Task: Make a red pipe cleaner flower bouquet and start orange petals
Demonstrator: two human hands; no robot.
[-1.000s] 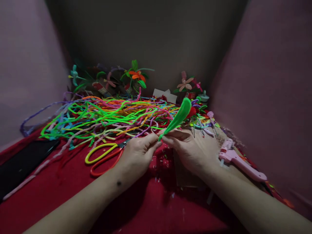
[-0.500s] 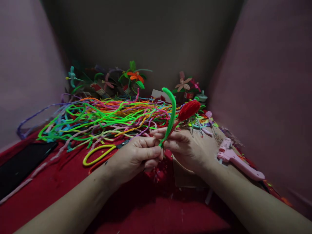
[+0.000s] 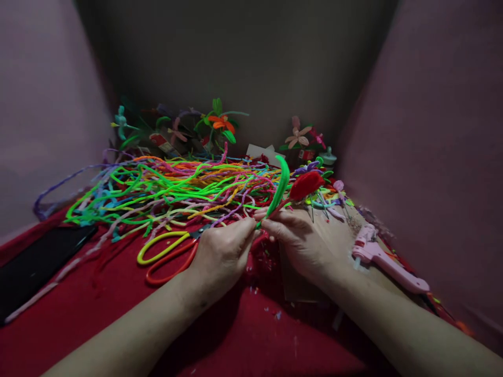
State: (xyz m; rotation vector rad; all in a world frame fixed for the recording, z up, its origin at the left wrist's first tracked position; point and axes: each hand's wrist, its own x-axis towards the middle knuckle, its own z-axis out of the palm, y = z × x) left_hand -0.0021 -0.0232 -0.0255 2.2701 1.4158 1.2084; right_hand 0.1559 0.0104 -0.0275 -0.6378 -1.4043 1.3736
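Note:
Between my two hands, over the red cloth, is a fuzzy pipe-cleaner piece: a red bud (image 3: 307, 185) on a thin red stem, with a curved green leaf (image 3: 282, 183) beside it. My left hand (image 3: 228, 246) is closed, its fingertips pinching the green pipe cleaner at the low end of the stem. My right hand (image 3: 294, 238) is closed too, thumb and fingers pinched round the red stem where the leaf joins it. The exact spot of the join is mostly covered by my fingertips.
Many coloured pipe cleaners (image 3: 168, 183) lie heaped behind my hands. Scissors (image 3: 163, 248) with yellow and orange handles sit by my left wrist. A pink glue gun (image 3: 387, 262) rests on cardboard (image 3: 330, 230) at right. A black phone-like slab (image 3: 43, 262) lies far left; finished flowers (image 3: 222, 124) stand behind.
My left hand has turned over at the wrist, with its back now uppermost. The green leaf and red bud have tilted lower and to the right. More of the scissors shows.

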